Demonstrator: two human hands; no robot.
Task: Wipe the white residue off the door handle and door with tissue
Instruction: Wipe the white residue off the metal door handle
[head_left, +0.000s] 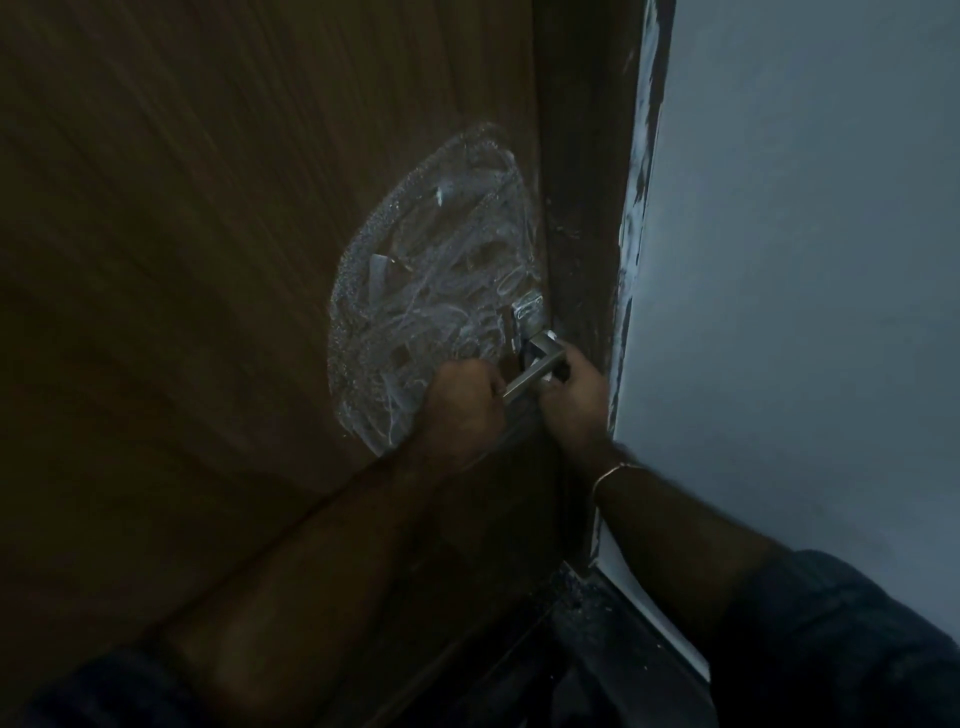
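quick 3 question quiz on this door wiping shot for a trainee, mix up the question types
1. True or false: the white residue on the door is already wiped away.
2. Which hand grips the free end of the door handle? A) left hand B) right hand
3. Fill in: a thin ___ sits on the right wrist.

Key:
1. False; a large smeared patch remains beside the handle.
2. A; the right hand holds the handle nearer its base by the door edge.
3. Bracelet.
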